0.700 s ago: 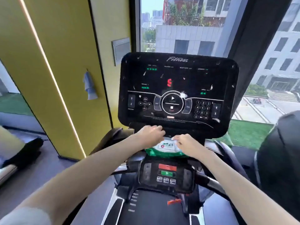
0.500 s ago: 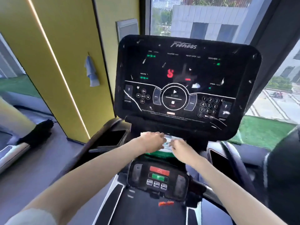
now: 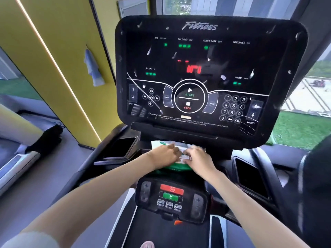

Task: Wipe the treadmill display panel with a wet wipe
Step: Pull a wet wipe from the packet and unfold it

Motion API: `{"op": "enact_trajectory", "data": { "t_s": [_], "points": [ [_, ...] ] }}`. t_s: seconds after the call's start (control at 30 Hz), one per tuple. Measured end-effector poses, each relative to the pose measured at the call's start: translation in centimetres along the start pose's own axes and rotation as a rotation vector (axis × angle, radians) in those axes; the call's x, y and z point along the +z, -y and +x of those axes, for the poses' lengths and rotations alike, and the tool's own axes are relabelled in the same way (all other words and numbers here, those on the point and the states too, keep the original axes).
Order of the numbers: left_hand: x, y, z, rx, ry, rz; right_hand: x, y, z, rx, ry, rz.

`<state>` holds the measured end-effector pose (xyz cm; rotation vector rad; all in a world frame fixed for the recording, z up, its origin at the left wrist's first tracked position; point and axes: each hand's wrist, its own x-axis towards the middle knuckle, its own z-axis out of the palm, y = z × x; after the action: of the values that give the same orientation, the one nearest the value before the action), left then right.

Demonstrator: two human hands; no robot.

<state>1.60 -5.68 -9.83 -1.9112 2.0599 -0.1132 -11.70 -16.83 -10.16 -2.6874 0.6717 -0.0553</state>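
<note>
Head view: the display panel (image 3: 206, 76), dotted with white specks, is seen just above the wipe pack (image 3: 176, 165). The pack is held down by the left hand (image 3: 165, 154) and right hand (image 3: 198, 158). One wipe should be pulled slowly.

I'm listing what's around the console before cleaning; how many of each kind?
Black treadmill display panel: 1
Green-and-white wet wipe pack: 1
Bare hands, left hand, right hand: 2
Blue cloth on yellow wall: 1
Total: 5
</note>
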Motion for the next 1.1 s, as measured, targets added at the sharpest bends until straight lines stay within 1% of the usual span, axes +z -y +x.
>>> {"op": "enact_trajectory", "data": {
  "t_s": [0.1, 0.13, 0.17, 0.23, 0.3, 0.43, 0.47, 0.53, 0.57, 0.6, 0.67, 0.73, 0.8, 0.9, 0.93, 1.0, 1.1],
  "points": [
    [-0.6, 0.3, -0.3, 0.039, -0.131, 0.056, 0.2, 0.5, 0.1, 0.047, -0.015, -0.019],
    [-1.4, 0.4, -0.4, 0.041, -0.150, 0.009, 0.2, 0.6, 0.1, 0.058, -0.012, -0.015],
    [-1.9, 0.6, -0.3, 0.046, -0.121, -0.053, 0.1, 0.7, 0.1, 0.057, -0.006, -0.021],
    [-2.1, 0.8, 0.1, 0.020, -0.064, -0.037, 0.0, 0.8, -0.3, 0.039, -0.016, -0.041],
    [-2.7, 0.7, -0.1, -0.001, -0.047, -0.029, -0.1, 0.6, -0.9, -0.009, -0.086, 0.008],
    [-4.0, 1.1, -0.4, -0.038, -0.023, -0.054, -1.1, 0.0, -2.0, -0.070, -0.314, 0.103],
    [-4.2, 1.3, -0.4, -0.027, -0.093, -0.054, -1.3, -0.1, -2.1, -0.075, -0.368, 0.105],
    [-3.9, 1.5, -0.1, 0.049, -0.314, -0.031, -1.4, 0.0, -2.1, -0.096, -0.416, 0.082],
    [-3.8, 1.7, 0.0, 0.078, -0.382, 0.001, -1.4, 0.2, -2.0, -0.105, -0.405, 0.072],
    [-3.8, 1.8, 0.1, 0.086, -0.415, 0.042, -1.3, 0.4, -1.8, -0.106, -0.367, 0.066],
    [-3.9, 1.8, 0.3, 0.062, -0.394, 0.075, -1.0, 0.8, -1.3, -0.083, -0.243, 0.049],
    [-4.0, 1.9, 0.3, 0.025, -0.318, 0.030, -0.6, 1.0, -0.7, -0.028, -0.102, 0.020],
    [-3.7, 1.9, 0.1, -0.016, -0.280, -0.032, 0.1, 0.8, -0.4, 0.023, -0.019, 0.014],
    [-2.9, 1.1, -0.6, -0.027, -0.135, -0.167, 0.8, 0.4, -0.3, 0.066, -0.014, 0.073],
    [-2.3, 0.9, -0.5, -0.075, -0.110, -0.196, 0.9, 0.3, -0.3, 0.075, -0.020, 0.103],
    [-1.7, 0.5, -0.2, -0.155, 0.011, -0.273, 0.8, 0.2, -0.2, 0.082, -0.029, 0.155],
    [-1.5, 0.1, 0.6, -0.245, 0.068, -0.362, 0.8, 0.3, 0.0, 0.083, -0.027, 0.178]
  ]
}}
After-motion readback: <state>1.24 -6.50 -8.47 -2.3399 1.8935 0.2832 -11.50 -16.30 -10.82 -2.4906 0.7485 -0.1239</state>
